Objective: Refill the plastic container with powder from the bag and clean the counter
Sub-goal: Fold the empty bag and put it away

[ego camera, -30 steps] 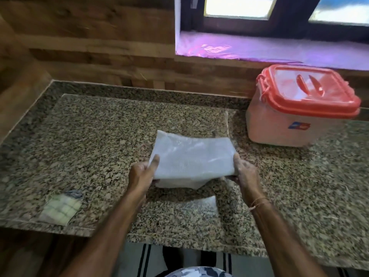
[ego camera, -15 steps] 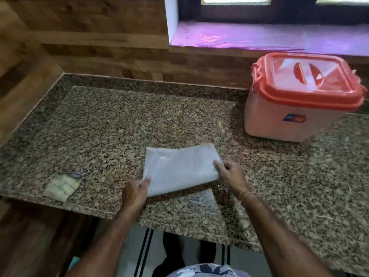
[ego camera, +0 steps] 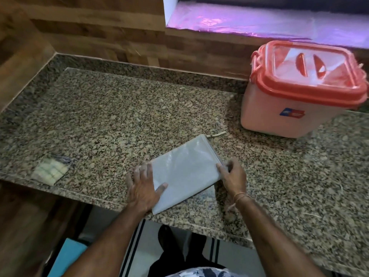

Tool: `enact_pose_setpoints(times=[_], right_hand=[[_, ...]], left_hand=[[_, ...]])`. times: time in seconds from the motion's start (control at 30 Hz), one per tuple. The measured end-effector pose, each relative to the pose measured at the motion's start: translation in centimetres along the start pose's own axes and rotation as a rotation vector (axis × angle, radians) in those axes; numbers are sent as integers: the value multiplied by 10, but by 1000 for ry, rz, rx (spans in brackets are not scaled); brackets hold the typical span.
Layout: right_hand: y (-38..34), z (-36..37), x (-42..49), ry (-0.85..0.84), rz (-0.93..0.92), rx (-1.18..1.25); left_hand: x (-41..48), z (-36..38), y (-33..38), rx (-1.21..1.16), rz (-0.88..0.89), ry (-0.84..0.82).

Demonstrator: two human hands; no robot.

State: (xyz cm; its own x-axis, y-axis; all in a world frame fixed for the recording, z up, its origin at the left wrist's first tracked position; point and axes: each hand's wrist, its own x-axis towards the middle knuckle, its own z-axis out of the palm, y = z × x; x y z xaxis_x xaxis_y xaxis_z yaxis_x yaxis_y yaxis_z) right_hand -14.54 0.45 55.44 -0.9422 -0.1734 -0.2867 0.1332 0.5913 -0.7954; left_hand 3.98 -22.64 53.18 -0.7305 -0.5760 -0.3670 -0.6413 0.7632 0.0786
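Observation:
An empty, folded clear plastic bag (ego camera: 184, 168) lies flat on the granite counter (ego camera: 119, 120) near its front edge. My left hand (ego camera: 144, 188) rests on the bag's left edge with the thumb lying across it and the fingers spread. At the bag's right edge my right hand (ego camera: 232, 175) pinches the fold between thumb and fingers. The pink plastic container (ego camera: 295, 102) stands at the back right with its red-rimmed clear lid (ego camera: 311, 70) closed on it.
A small folded checked cloth (ego camera: 51, 170) lies at the counter's front left. A short stick-like scrap (ego camera: 216, 134) lies just beyond the bag. Wooden walls bound the counter at left and back, with a window sill (ego camera: 259, 23) above.
The bag has come down from the air onto the counter and is folded flatter. Both hands followed it down; the left went from gripping its edge to lying on it.

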Motion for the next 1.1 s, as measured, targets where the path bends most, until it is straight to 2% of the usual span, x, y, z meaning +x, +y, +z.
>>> enact_pose_setpoints(times=[0.07, 0.13, 0.2, 0.27, 0.4, 0.53, 0.63, 0.73, 0.87, 1.0, 1.1], right_hand=[[-7, 11, -10, 55, 158, 239], [-13, 21, -24, -30, 270, 410], [-17, 28, -32, -175, 310, 455], [-18, 33, -33, -305, 294, 382], [-24, 23, -30, -397, 225, 311], [-32, 6, -29, -434, 163, 373], [-34, -2, -27, -421, 133, 365], [-39, -7, -24, -427, 60, 281], [-74, 4, -33, -502, 28, 325], [-105, 35, -59, -578, 58, 492], [-112, 65, -90, -603, 73, 532]], left_hand=[[-1, -9, 12, 60, -30, 24], [0, -19, 22, 119, -48, 29], [1, -29, 32, 214, -35, 40], [2, -36, 40, 218, -41, 15], [12, -40, 46, -212, -171, -107], [5, -57, 46, -928, -257, -226], [-3, -63, 41, -1186, -327, -279], [-14, -72, 32, -1244, -328, -238], [-32, -87, 4, -1360, -333, -112], [-58, -103, -28, -1488, -406, 81], [-85, -95, -62, -1424, -425, 261]])
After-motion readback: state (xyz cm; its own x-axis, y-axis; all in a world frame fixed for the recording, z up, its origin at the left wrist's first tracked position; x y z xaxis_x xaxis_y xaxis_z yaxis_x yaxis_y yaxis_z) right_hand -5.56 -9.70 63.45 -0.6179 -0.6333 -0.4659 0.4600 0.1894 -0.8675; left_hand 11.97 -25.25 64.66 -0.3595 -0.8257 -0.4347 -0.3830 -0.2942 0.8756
